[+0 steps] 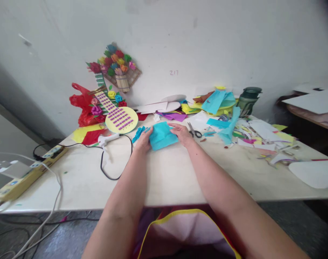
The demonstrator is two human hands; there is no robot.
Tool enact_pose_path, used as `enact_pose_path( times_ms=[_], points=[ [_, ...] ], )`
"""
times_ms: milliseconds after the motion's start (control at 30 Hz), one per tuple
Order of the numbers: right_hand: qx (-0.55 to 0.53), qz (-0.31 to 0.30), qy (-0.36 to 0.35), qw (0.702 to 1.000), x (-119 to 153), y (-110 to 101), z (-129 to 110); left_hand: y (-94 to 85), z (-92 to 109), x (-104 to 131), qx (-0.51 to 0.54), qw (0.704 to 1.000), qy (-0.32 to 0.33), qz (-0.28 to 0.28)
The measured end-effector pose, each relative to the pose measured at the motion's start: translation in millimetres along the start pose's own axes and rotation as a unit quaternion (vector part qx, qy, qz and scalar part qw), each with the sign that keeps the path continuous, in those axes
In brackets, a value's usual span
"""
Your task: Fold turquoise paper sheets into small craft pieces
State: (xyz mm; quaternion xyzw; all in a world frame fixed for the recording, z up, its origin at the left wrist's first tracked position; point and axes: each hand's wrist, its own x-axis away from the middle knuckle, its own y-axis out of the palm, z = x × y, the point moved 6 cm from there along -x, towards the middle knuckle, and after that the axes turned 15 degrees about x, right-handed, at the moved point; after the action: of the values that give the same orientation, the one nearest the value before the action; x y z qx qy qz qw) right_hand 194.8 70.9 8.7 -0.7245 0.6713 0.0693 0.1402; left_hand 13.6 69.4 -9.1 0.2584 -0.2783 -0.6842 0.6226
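Observation:
A piece of blue crepe paper (162, 136) is held between my two hands, just above the white table. My left hand (144, 139) grips its left edge, thumb on top. At the upper right edge, my right hand (182, 133) is closed on the same paper with thumb and fingers. Right beside my right hand lies a pair of scissors (195, 132) with black handles. Small cut pieces of blue paper (138, 133) lie just past my left hand. A white hot glue gun (108, 139) rests on the table further left, its black cord looping toward me.
A yellow paper guitar (121, 120) and a red plastic bag (84, 104) stand at the back left. Coloured paper (217, 100) and a dark green bottle (249, 101) are at the back right. Paper scraps (263, 135) cover the right side. A power strip (29, 174) lies along the left edge.

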Motion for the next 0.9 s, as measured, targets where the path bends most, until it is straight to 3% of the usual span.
enact_pose_path(
  times_ms=[233, 533, 733, 900],
  points=[
    [-0.008, 0.015, -0.017, 1.000, -1.8, -0.5, -0.1, -1.1, 0.0, -1.0, 0.027, 1.000, -0.004, -0.004],
    [-0.061, 0.029, 0.047, 0.997, -0.6, -2.0, 2.3, -0.1, -0.2, -0.8, -0.006, 1.000, -0.013, -0.021],
    [-0.035, 0.015, 0.026, 0.999, -1.7, 1.6, 2.7, 5.7, 2.1, 4.6, -0.029, 0.998, -0.016, -0.055],
    [-0.004, 0.034, -0.008, 0.999, -0.9, -1.4, -1.9, 0.7, 8.3, 2.0, -0.051, 0.998, 0.017, -0.037]
  ],
)
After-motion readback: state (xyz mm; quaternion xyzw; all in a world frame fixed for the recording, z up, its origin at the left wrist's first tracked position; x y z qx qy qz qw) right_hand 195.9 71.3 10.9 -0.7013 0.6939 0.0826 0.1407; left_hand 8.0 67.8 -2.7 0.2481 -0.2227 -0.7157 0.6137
